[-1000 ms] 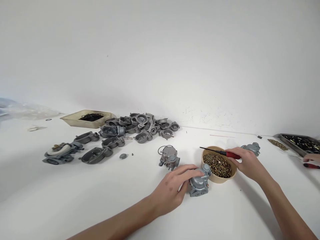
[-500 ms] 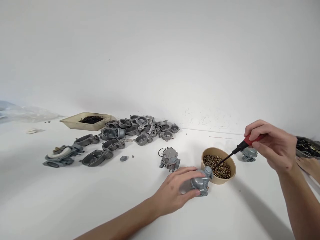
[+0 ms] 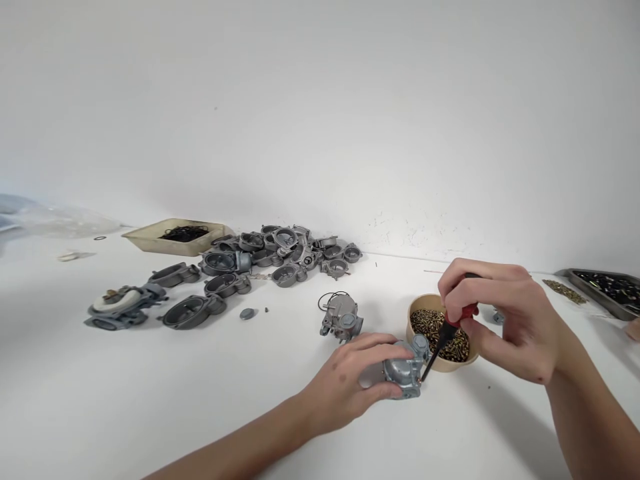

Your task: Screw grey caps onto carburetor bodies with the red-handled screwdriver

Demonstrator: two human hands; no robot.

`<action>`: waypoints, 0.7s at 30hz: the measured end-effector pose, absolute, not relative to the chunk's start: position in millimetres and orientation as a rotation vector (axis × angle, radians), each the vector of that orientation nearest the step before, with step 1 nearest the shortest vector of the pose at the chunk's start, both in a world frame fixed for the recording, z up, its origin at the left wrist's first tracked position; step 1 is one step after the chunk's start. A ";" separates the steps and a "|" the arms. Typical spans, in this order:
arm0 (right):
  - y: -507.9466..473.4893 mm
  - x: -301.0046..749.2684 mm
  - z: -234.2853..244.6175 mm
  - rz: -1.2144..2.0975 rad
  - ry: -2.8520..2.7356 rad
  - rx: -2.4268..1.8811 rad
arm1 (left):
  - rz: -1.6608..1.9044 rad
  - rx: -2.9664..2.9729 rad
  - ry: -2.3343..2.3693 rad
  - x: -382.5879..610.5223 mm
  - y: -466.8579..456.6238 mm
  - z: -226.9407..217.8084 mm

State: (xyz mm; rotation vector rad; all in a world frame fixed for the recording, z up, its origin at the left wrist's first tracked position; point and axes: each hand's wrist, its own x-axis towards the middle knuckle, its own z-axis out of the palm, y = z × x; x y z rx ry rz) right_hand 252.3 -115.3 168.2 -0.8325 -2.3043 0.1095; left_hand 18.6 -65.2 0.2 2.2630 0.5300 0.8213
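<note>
My left hand (image 3: 350, 380) grips a grey metal carburetor (image 3: 407, 369) and presses it down on the white table. My right hand (image 3: 500, 320) is closed on a screwdriver with a red handle (image 3: 457, 319); its black shaft slants down, and the tip touches the right side of the carburetor. Just behind sits a tan paper bowl (image 3: 419, 312) full of small brass screws. A second carburetor (image 3: 341, 315) with a black O-ring stands a little to the left of my left hand.
A pile of grey metal bowl covers (image 3: 285, 253) lies at the back, with more covers (image 3: 193, 310) spread to the left. A beige tray of black rings (image 3: 175, 237) stands behind them. At far right are a dark metal tray (image 3: 607, 288) and another person's fingertip (image 3: 634, 329).
My right hand has lifted the screwdriver from the bowl, dipped its tip among the screws, then brought it down to the carburetor. My left hand stays on the carburetor.
</note>
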 end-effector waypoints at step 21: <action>-105.3 253.6 165.2 0.202 -2.347 -0.814 | 0.875 2.269 0.478 19.2 -64.0 -1.0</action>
